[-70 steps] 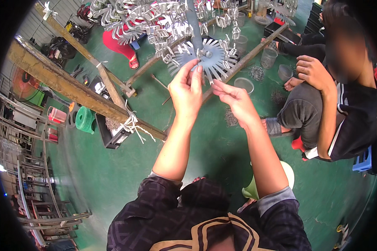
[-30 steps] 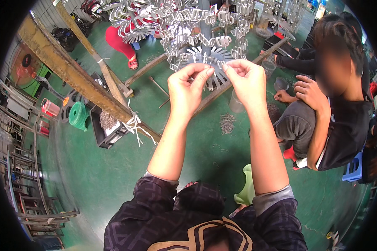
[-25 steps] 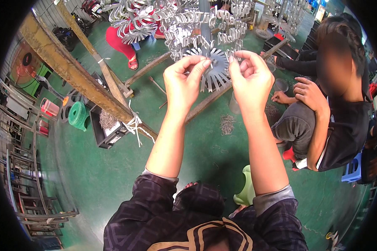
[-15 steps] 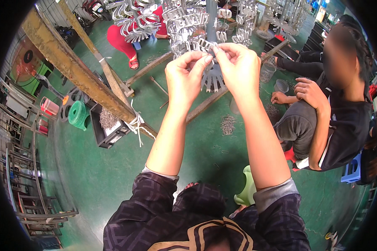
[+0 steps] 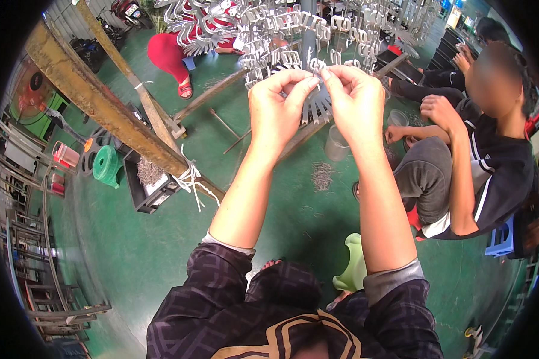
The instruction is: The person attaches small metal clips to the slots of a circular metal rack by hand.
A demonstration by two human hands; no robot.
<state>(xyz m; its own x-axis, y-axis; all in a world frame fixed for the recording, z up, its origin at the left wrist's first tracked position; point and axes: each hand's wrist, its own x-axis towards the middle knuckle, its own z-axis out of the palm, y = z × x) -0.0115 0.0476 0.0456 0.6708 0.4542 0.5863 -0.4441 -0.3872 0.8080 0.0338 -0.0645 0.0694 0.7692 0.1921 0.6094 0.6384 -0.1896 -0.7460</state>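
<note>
Nearest the camera: dark patterned sleeves pushed back, both forearms raised. The left hand [image 5: 279, 105] and right hand [image 5: 354, 99] meet at fingertip level, each pinched narrow on a small bright metal piece [image 5: 315, 70], too small to identify further. The piece sits at the near edge of the hanging rack of silver metal clips [image 5: 281, 36], just above a fan-shaped silver metal disc [image 5: 317, 106] on the rack's pole.

Progress, by judgement: the rack's upper tiers are already densely hung with clips; the piece in hand is not yet released, so loading appears well advanced but unfinished.

Below lies a green painted floor [image 5: 132, 251], with a pale green plastic stool [image 5: 352, 269] near the feet. Beyond: a black tray of metal bits [image 5: 150, 179], rusty beam [image 5: 102, 102], and a seated person in black [image 5: 479, 167] at the right edge.
</note>
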